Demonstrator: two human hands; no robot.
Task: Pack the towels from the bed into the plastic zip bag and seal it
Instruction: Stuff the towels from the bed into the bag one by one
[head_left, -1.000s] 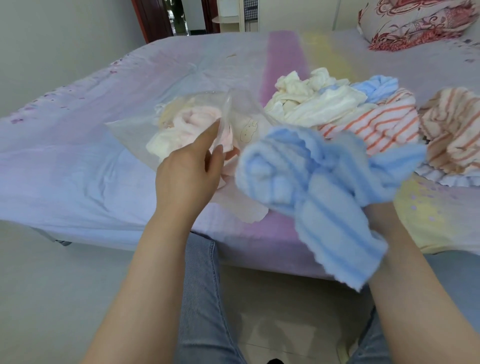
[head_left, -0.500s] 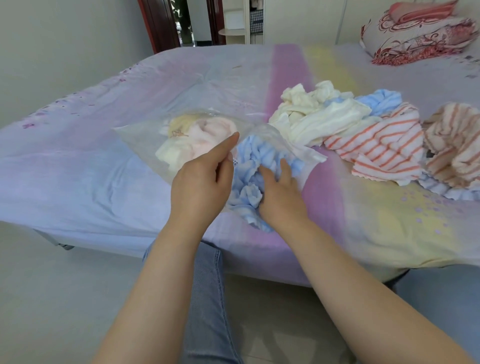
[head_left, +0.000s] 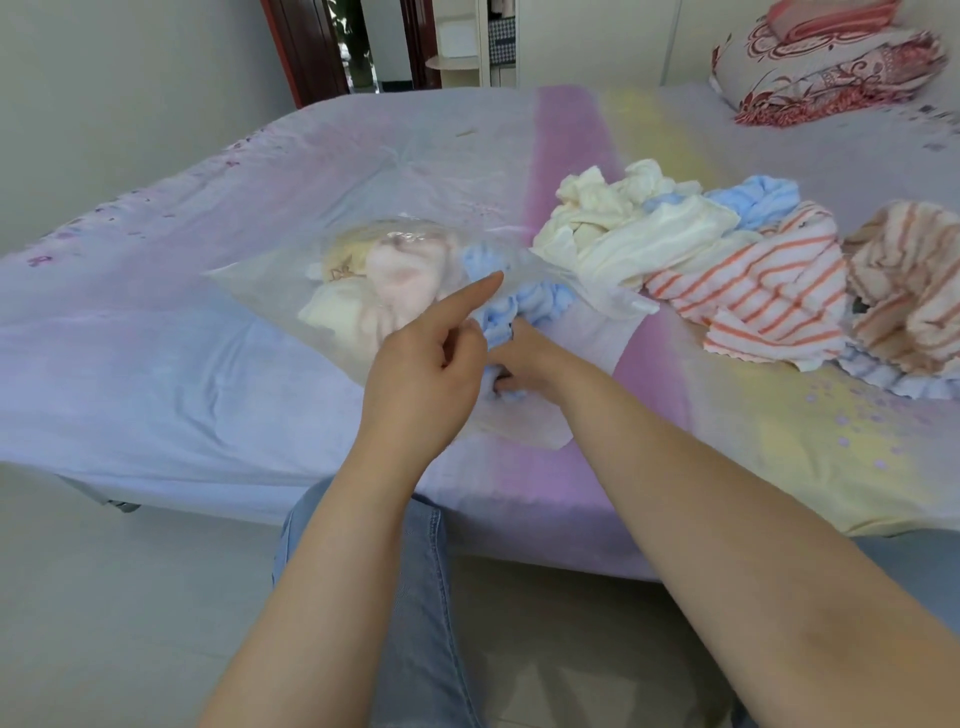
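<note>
A clear plastic zip bag (head_left: 270, 280) lies on the bed, its mouth facing me. Inside it are a pink towel (head_left: 402, 273) and a cream towel (head_left: 332, 312). A blue striped towel (head_left: 524, 306) is partly inside the mouth. My right hand (head_left: 519, 364) is pushed into the bag's mouth and grips the blue towel. My left hand (head_left: 426, 374) pinches the bag's near edge, index finger stretched out. Loose towels lie to the right: cream ones (head_left: 634, 234), an orange-striped one (head_left: 753, 291), and another striped one (head_left: 909, 280).
The bed (head_left: 156, 364) has a pastel sheet and its near edge runs just in front of my knees. A patterned pillow (head_left: 821, 62) lies at the far right corner. A doorway (head_left: 363, 47) and shelf stand behind the bed.
My right hand carried the blue striped towel from the air to the bag and has pushed it deeper into the mouth. My left hand kept hold of the bag's edge.
</note>
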